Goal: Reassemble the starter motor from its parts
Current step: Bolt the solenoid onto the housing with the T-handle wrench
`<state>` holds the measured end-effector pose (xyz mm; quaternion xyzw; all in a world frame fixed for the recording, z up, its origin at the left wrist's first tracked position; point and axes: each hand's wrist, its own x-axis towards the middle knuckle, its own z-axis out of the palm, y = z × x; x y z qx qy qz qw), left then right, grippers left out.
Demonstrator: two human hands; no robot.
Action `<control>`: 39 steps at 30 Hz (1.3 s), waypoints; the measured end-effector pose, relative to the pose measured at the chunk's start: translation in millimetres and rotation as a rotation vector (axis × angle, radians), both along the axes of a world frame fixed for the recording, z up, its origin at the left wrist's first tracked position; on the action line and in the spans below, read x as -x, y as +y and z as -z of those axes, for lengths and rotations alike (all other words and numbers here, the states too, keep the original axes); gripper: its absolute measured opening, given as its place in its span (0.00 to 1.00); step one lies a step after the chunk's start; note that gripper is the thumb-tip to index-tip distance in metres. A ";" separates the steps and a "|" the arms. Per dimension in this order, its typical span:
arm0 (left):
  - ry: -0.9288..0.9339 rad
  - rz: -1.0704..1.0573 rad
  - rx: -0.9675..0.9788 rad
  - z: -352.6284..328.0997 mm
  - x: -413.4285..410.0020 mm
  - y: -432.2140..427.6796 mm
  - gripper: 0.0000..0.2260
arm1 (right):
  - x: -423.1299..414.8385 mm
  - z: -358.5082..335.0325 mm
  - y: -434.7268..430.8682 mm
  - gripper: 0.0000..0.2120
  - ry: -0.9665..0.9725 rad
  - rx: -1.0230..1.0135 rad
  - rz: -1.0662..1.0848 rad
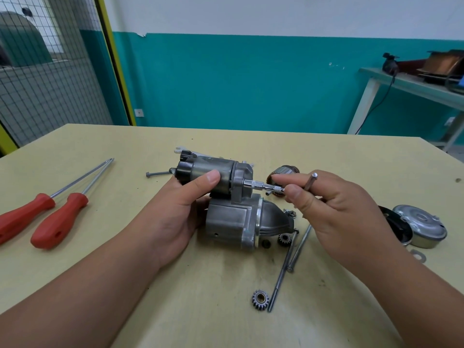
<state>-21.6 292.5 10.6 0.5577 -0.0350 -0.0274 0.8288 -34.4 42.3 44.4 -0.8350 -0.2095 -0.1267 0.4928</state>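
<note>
The grey starter motor housing (233,222) lies in the middle of the table with its solenoid cylinder (213,169) on top. My left hand (175,209) grips the solenoid, thumb across its side. My right hand (334,207) pinches a chrome T-handle socket driver (266,186), whose tip sits on a fastener at the solenoid's flange. Behind my right fingers lies the copper-wound armature (283,172), partly hidden. Two small pinion gears (261,300) (283,239) and two long through bolts (288,267) lie in front of the housing.
Two red-handled screwdrivers (42,217) lie at the left. A short bolt (157,174) rests left of the solenoid. At the right sit a round metal end cap (421,224), a black brush plate (396,224) and a washer (418,254). A flat wrench (180,149) lies behind the motor.
</note>
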 end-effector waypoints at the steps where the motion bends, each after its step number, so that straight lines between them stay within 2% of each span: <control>1: 0.002 -0.004 0.002 -0.4 0.3 -0.2 0.25 | 0.1 -0.2 0.2 0.16 0.008 -0.007 -0.001; 8: 0.014 -0.009 -0.005 0.5 0.9 -0.5 0.24 | -1.7 -1.0 -1.0 0.19 0.070 -0.132 -0.029; 13: 0.012 -0.019 0.004 0.8 0.6 -2.0 0.24 | -7.0 2.1 -3.1 0.08 0.100 -0.205 -0.031; 17: 0.012 -0.021 0.015 0.0 0.8 -2.7 0.24 | -9.5 4.1 -4.9 0.13 0.105 -0.242 -0.043; 23: 0.026 -0.033 0.002 0.4 0.5 -1.9 0.23 | -11.3 2.2 -8.4 0.09 0.113 -0.297 -0.096; 26: 0.086 -0.047 0.072 -0.7 -1.3 0.3 0.19 | -10.5 2.3 -6.5 0.08 0.124 -0.334 -0.134; 31: 0.114 -0.086 0.131 -6.0 -0.1 4.0 0.13 | -10.6 4.1 -9.3 0.08 0.132 -0.270 -0.131; 35: 0.080 -0.137 0.154 -7.5 0.0 4.8 0.10 | -12.3 6.0 -10.1 0.17 0.128 -0.270 -0.163; 37: 0.049 -0.140 0.101 -8.2 -1.2 7.8 0.07 | -12.4 5.2 -10.2 0.18 0.123 -0.308 -0.160; 39: 0.035 -0.126 -0.012 -11.9 -1.7 14.4 0.05 | -11.7 2.7 -9.3 0.12 0.099 -0.327 -0.147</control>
